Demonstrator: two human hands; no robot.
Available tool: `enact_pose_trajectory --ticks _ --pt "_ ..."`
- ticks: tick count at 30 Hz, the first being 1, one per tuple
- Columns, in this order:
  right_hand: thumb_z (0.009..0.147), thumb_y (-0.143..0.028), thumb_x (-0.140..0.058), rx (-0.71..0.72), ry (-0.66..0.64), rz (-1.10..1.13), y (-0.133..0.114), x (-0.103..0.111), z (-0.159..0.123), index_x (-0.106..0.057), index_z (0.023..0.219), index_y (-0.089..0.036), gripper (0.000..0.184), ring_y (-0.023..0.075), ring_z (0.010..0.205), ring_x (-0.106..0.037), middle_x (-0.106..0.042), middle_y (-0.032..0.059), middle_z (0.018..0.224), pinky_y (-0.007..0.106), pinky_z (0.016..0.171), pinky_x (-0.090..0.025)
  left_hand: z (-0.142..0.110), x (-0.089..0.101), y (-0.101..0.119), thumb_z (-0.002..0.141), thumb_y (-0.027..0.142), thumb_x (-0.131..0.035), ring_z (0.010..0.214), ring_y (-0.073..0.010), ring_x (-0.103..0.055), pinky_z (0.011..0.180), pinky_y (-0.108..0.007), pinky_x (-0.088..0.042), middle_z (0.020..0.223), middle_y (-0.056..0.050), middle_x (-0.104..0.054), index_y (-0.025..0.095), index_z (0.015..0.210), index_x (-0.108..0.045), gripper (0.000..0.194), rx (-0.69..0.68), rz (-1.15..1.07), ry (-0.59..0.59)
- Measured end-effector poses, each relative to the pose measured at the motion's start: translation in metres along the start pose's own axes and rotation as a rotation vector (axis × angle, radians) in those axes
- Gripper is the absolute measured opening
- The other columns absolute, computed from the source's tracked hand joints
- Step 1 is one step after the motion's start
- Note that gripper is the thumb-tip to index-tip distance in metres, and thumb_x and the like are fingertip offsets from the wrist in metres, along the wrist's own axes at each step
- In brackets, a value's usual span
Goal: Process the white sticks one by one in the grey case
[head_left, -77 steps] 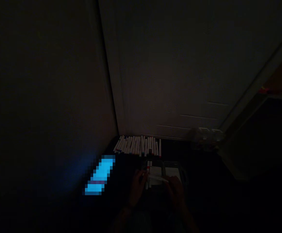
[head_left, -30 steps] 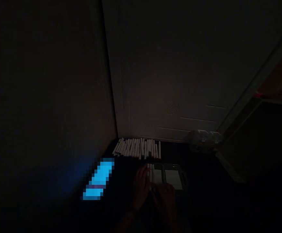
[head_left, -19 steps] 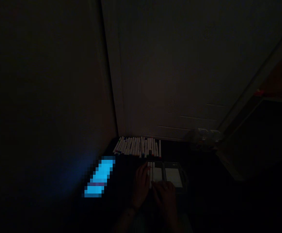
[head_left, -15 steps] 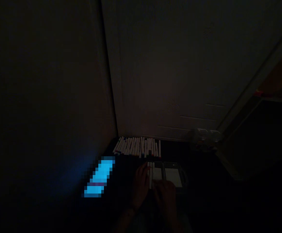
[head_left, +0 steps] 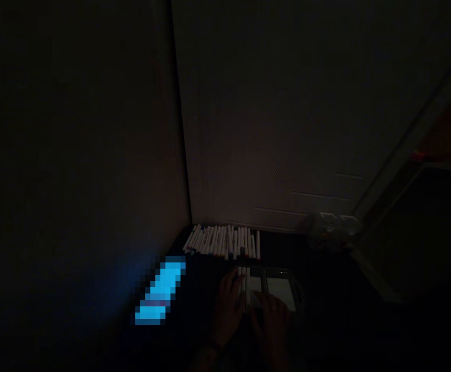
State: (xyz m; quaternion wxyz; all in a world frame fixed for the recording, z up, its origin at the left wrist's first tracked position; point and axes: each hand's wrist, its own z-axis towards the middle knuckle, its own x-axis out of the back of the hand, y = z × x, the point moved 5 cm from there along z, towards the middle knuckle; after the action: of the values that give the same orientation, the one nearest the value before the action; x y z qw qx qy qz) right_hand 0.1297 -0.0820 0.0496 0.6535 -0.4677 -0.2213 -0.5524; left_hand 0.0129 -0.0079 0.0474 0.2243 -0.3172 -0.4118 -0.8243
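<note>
The picture is very dark. A few white markers (head_left: pixel 247 281) lie side by side along the left part of an open clear case (head_left: pixel 300 289). Against these markers rest the stretched fingers of my left hand (head_left: pixel 228 305), at the case's left edge. My right hand (head_left: pixel 272 323) is over the case's near edge, just right of the markers, with its fingers apart and no object visible in them. White sheets or inserts (head_left: pixel 281 292) show inside the case. Beyond it lies a row of white markers (head_left: pixel 221 242) with differently coloured ends.
A glowing blue, pixelated screen-like shape (head_left: pixel 159 292) is to the left. Pale walls (head_left: pixel 272 129) rise behind and on the left. At the back right stands a clear plastic container (head_left: pixel 336 230) with indistinct contents. A dark panel edge (head_left: pixel 373 279) runs along the right.
My right hand has moved slightly right, away from the markers' near ends, and its fingers have spread. My left hand stays at the markers. The whole view has shifted a little.
</note>
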Motion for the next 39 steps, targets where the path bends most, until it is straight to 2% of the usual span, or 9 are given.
enact_pose_trajectory --ticks 11,18,21,28,33,39 --pt "0.084 -0.036 -0.042 0.04 0.047 -0.047 -0.005 0.001 0.002 -0.057 0.104 -0.028 0.026 0.0256 0.099 -0.048 -0.056 0.0065 0.108 0.045 0.084 -0.032 0.001 -0.001 -0.001 0.082 0.018 -0.039 0.121 -0.0209 -0.033 0.1 -0.045 -0.032 0.132 -0.003 -0.038 0.027 0.122 -0.043 0.041 -0.035 0.011 0.001" --pt "0.085 -0.029 -0.042 -0.011 0.012 -0.017 -0.013 0.013 0.005 -0.055 0.106 -0.028 0.025 0.0242 0.102 -0.044 -0.053 0.006 0.111 0.045 0.089 -0.028 0.005 -0.004 0.0 0.082 0.022 -0.04 0.123 -0.0207 -0.031 0.101 -0.044 -0.031 0.132 -0.001 -0.04 0.027 0.122 -0.044 0.04 -0.071 0.029 -0.046" --pt "0.085 -0.027 -0.042 -0.028 -0.021 -0.026 -0.017 0.016 0.01 -0.057 0.103 -0.026 0.023 0.0242 0.1 -0.044 -0.055 0.0064 0.105 0.046 0.09 -0.025 0.006 -0.005 0.0 0.082 0.023 -0.042 0.123 -0.0215 -0.031 0.101 -0.044 -0.032 0.132 -0.001 -0.041 0.028 0.122 -0.045 0.041 -0.092 0.022 -0.057" --pt "0.085 -0.033 -0.042 -0.129 -0.074 -0.13 -0.023 0.006 0.032 -0.062 0.087 -0.017 0.026 0.0275 0.095 -0.044 -0.058 0.0117 0.094 0.048 0.087 -0.025 0.006 -0.008 -0.004 0.082 0.023 -0.041 0.123 -0.0222 -0.029 0.101 -0.045 -0.032 0.132 0.001 -0.042 0.028 0.122 -0.045 0.04 -0.103 0.03 -0.08" --pt "0.085 -0.033 -0.041 -0.159 -0.124 -0.152 -0.021 -0.002 0.039 -0.062 0.088 -0.014 0.029 0.0291 0.1 -0.044 -0.057 0.0151 0.099 0.048 0.086 -0.024 0.006 -0.005 -0.003 0.08 0.02 -0.043 0.122 -0.0223 -0.032 0.1 -0.045 -0.033 0.129 0.0 -0.046 0.027 0.12 -0.047 0.041 -0.109 0.021 -0.059" --pt "0.088 -0.03 -0.035 -0.116 -0.026 -0.093 -0.012 0.013 0.041 -0.058 0.091 -0.019 0.026 0.0247 0.092 -0.049 -0.06 0.0086 0.088 0.044 0.086 -0.024 0.005 0.003 0.004 0.08 0.022 -0.044 0.119 -0.0215 -0.036 0.1 -0.045 -0.031 0.126 -0.002 -0.048 0.026 0.12 -0.046 0.04 -0.021 -0.055 -0.049"
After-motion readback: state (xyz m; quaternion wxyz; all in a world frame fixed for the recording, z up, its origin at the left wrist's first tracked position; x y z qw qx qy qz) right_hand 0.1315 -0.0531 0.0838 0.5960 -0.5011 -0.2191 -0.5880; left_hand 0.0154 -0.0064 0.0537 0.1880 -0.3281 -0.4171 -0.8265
